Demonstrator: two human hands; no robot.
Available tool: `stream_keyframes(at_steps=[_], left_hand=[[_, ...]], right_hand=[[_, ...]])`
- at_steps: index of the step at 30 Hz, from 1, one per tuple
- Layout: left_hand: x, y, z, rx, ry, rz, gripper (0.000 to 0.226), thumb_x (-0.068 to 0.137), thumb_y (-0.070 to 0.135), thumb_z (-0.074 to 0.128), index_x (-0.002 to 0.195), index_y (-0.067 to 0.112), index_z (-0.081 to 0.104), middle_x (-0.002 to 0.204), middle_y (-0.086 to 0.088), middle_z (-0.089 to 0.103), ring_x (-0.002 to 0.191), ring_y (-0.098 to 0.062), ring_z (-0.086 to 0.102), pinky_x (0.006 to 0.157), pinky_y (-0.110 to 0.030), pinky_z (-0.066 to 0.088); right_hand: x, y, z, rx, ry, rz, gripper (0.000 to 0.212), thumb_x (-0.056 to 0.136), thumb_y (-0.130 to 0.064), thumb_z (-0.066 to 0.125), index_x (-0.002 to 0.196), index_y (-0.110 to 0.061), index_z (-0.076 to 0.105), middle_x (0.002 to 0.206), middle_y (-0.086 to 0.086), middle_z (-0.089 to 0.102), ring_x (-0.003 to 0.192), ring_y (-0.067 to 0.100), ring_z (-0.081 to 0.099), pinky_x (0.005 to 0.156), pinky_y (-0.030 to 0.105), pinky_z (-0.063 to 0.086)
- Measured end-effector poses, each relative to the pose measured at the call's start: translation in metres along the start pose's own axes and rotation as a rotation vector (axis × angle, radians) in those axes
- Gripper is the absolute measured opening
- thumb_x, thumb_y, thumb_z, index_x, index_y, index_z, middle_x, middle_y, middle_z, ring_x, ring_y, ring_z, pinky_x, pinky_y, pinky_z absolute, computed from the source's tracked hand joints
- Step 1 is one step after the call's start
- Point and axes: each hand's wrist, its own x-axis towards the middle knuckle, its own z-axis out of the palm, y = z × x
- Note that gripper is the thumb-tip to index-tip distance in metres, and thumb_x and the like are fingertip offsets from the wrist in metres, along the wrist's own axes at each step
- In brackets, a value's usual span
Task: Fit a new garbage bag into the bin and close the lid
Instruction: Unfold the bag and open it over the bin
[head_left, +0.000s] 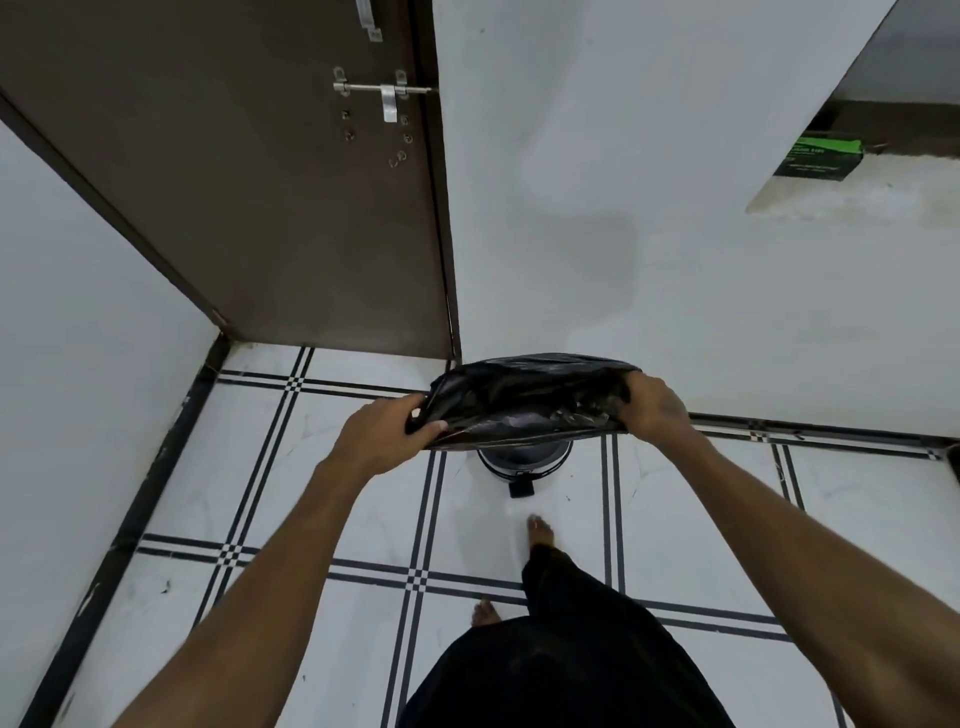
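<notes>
both hands pinch the black garbage bag (524, 400) by its mouth: left hand (382, 434) at 9 o'clock, right hand (655, 408) at 3. mouth stretched wide, long axis left-right. bin (524, 460) sits on the floor directly under the bag, mostly hidden; contents and lid can't be seen. next move likely straight down.

The garbage bag (524, 400) is thin black plastic film, crinkled and glossy, and the part of the bin (523, 460) showing just below it looks like dark, shiny plastic or metal with a bright polished band. Under the bin, the floor (343, 467) is smooth white tile with a soft sheen and dark inlaid lines. Behind the bin the wall (675, 260) is matt white paint, and beside it the door (249, 208) is matt brown with a brushed-metal latch (387, 96).
</notes>
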Motion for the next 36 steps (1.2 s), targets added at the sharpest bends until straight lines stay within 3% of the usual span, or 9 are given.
stream_keyframes(at_steps=[3,7,10,13,17,21,24,27,36], left_hand=[[0.004,0.002,0.007,-0.059,0.048,-0.072,0.037,0.100,0.051,0.042,0.096,0.022,0.064,0.083,0.000,0.066,0.080,-0.024,0.061,0.066,-0.033,0.043],[0.016,-0.003,0.015,-0.166,0.215,-0.175,0.036,0.103,0.036,0.046,0.096,0.010,0.069,0.092,-0.010,0.069,0.086,-0.031,0.063,0.067,-0.032,0.041],[0.028,-0.005,0.013,-0.179,0.300,-0.181,0.023,0.100,0.026,0.053,0.107,0.012,0.070,0.100,-0.007,0.066,0.091,-0.026,0.062,0.071,-0.031,0.040],[0.044,0.000,0.009,-0.159,0.339,-0.170,0.012,0.096,0.014,0.057,0.108,0.018,0.057,0.097,-0.001,0.067,0.084,-0.023,0.063,0.069,-0.033,0.047],[0.073,0.009,0.008,-0.068,0.332,-0.141,0.024,0.089,-0.003,0.050,0.090,0.019,0.042,0.072,0.001,0.056,0.063,-0.025,0.053,0.056,-0.034,0.041],[0.097,0.012,0.024,-0.019,0.259,-0.069,0.031,0.076,-0.011,0.055,0.074,0.020,0.049,0.075,0.003,0.056,0.061,-0.023,0.052,0.053,-0.029,0.037],[0.122,0.012,0.043,-0.016,0.194,-0.060,0.024,0.088,0.001,0.057,0.098,0.019,0.069,0.105,0.003,0.067,0.083,-0.023,0.065,0.070,-0.031,0.054],[0.135,0.017,0.055,-0.021,0.168,-0.081,0.037,0.095,0.012,0.050,0.129,0.020,0.059,0.131,0.002,0.060,0.107,-0.022,0.062,0.084,-0.036,0.056],[0.176,0.014,0.106,-0.022,-0.007,-0.112,0.075,0.081,0.007,0.066,0.148,0.005,0.033,0.161,-0.014,0.028,0.130,-0.039,0.049,0.096,-0.047,0.053]], right_hand=[[0.007,-0.005,0.000,0.032,0.104,-0.006,0.028,0.096,-0.023,0.045,0.109,-0.010,0.067,0.108,0.015,0.068,0.099,0.037,0.063,0.081,0.039,0.052],[0.017,-0.005,-0.002,0.093,0.108,-0.051,0.027,0.088,-0.006,0.047,0.096,-0.005,0.073,0.106,0.015,0.062,0.093,0.033,0.063,0.079,0.033,0.049],[0.027,-0.004,0.001,0.127,0.075,-0.065,0.033,0.084,-0.001,0.051,0.103,-0.014,0.075,0.116,0.008,0.056,0.101,0.027,0.060,0.083,0.025,0.043],[0.034,-0.003,0.006,0.106,-0.015,-0.081,0.035,0.083,-0.002,0.058,0.114,-0.014,0.070,0.117,0.009,0.065,0.107,0.029,0.062,0.085,0.027,0.045],[0.049,0.001,0.016,0.113,-0.160,-0.110,0.038,0.086,-0.012,0.064,0.124,-0.010,0.061,0.119,0.011,0.067,0.110,0.031,0.062,0.087,0.031,0.048],[0.069,0.010,0.028,0.124,-0.217,-0.085,0.040,0.084,-0.013,0.065,0.123,-0.010,0.058,0.118,0.012,0.066,0.110,0.032,0.062,0.078,0.024,0.039],[0.092,0.015,0.036,0.125,-0.285,-0.077,0.045,0.086,-0.013,0.063,0.130,-0.011,0.054,0.123,0.012,0.065,0.112,0.032,0.060,0.081,0.024,0.039],[0.104,0.014,0.038,0.114,-0.343,-0.121,0.046,0.089,-0.015,0.060,0.135,-0.011,0.052,0.127,0.013,0.064,0.115,0.033,0.060,0.088,0.028,0.042],[0.142,0.010,0.068,0.105,-0.245,-0.023,0.045,0.091,-0.017,0.049,0.135,-0.016,0.042,0.121,0.015,0.060,0.104,0.038,0.061,0.083,0.037,0.049]])
